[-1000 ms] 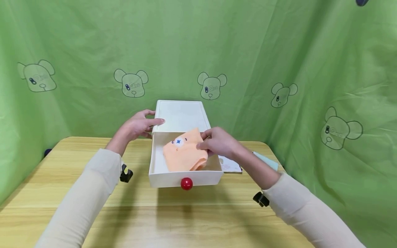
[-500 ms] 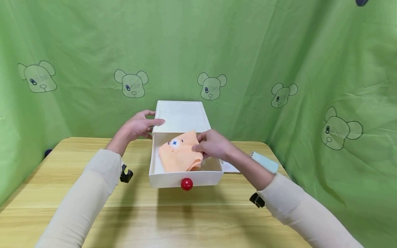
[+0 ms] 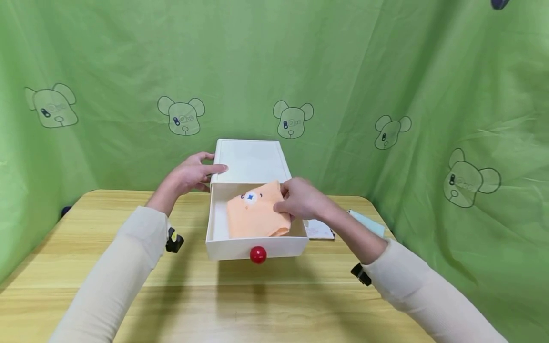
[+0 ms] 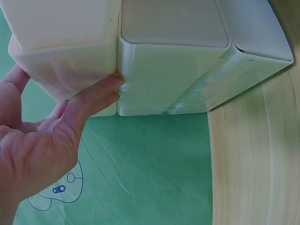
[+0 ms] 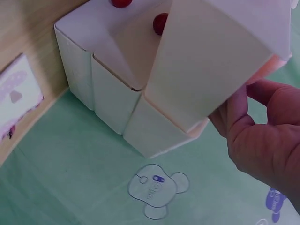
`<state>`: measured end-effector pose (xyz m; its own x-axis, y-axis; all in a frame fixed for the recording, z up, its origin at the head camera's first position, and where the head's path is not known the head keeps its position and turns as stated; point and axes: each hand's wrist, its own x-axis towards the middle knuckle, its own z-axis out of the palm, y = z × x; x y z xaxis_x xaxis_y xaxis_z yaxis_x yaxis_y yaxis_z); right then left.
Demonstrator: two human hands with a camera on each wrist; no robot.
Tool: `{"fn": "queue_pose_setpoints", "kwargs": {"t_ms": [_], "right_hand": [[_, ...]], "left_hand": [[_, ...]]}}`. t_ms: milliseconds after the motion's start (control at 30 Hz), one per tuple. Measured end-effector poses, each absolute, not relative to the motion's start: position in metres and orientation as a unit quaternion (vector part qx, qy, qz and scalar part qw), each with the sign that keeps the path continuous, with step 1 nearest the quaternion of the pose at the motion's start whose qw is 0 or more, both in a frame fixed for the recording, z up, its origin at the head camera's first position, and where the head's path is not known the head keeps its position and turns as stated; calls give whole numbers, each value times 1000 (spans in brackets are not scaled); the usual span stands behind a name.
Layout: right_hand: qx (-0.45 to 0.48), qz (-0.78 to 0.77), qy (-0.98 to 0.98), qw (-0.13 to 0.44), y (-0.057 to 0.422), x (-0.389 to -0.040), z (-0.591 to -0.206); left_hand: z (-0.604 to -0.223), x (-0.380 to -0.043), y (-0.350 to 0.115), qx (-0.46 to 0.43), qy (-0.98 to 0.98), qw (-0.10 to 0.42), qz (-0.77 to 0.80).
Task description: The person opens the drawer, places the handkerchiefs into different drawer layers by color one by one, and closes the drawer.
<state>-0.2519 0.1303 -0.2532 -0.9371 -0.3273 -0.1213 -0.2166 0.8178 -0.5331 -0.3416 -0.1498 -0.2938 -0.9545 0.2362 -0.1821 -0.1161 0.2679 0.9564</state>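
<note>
A white drawer unit (image 3: pixel 250 159) stands at the table's back edge, its top drawer (image 3: pixel 240 248) with a red knob pulled out. My left hand (image 3: pixel 190 174) rests on the unit's left side, thumb on the top. In the left wrist view its fingers (image 4: pixel 96 96) lie extended along the side wall. A folded peach cloth (image 3: pixel 257 216) with an embroidered animal face sits tilted inside the drawer. My right hand (image 3: pixel 302 197) pinches its right edge, thumb on the near side. In the right wrist view only a sliver of the cloth (image 5: pixel 268 68) shows over the drawer wall.
Two lower drawers with red knobs (image 5: pixel 160 24) are under the open one. Right of the unit lie a white patterned flat item (image 3: pixel 319 230) and a light-blue flat item (image 3: pixel 368 223) on the wooden table (image 3: pixel 266 305). A green curtain (image 3: pixel 240 62) hangs behind.
The right hand and the peach cloth shifted left and a little down, then back right within the drawer. The cloth's lower edge now looks flatter. The left hand has not moved.
</note>
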Motion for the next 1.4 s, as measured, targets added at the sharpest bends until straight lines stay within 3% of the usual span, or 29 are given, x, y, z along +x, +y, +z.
{"fn": "queue_pose_setpoints", "kwargs": {"t_ms": [200,467,1000,1267,1400], "right_hand": [[-143,-210,963,85,129,-249,-249],[-130,-254,952,110,135,-246,-239],[-153,-274,946,85,136,-238,-239],[-182,-253,950,17,139,-236,-231],[-189,-276,942,25,136,-233,-227]], "left_hand": [[-294,-341,-150,37,783,146,604],[-292,-340,-149,36,785,144,601],[-293,-340,-150,38,788,144,598],[-293,-340,-149,39,789,144,596],[-293,-340,-149,40,789,144,596]]}}
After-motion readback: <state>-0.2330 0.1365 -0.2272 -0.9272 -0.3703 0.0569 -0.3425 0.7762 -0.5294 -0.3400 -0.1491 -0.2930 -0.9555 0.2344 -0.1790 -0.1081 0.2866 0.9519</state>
